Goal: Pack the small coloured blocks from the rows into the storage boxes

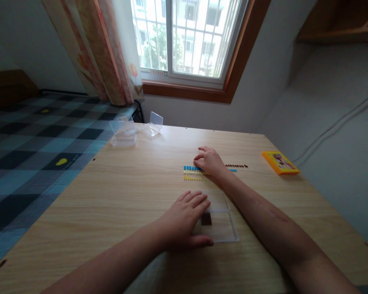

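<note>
My left hand point(184, 220) lies flat on the wooden table point(125, 196), fingers stretched out, its fingertips and thumb against a clear plastic box point(222, 224) that holds a small dark square piece point(206, 219). My right hand point(210, 160) rests farther back with its fingers curled down onto rows of small pieces: blue ones point(189, 168), yellow ones point(191, 177) below them, and a dark brown row point(236, 165) to the right. Whether the right fingers pinch a piece is hidden.
Clear plastic containers point(124, 132) and an open lid point(155, 121) stand at the table's far left corner. An orange-yellow box point(280, 162) lies at the right edge. A checked bed point(33, 143) borders the table on the left. A window and curtain are behind.
</note>
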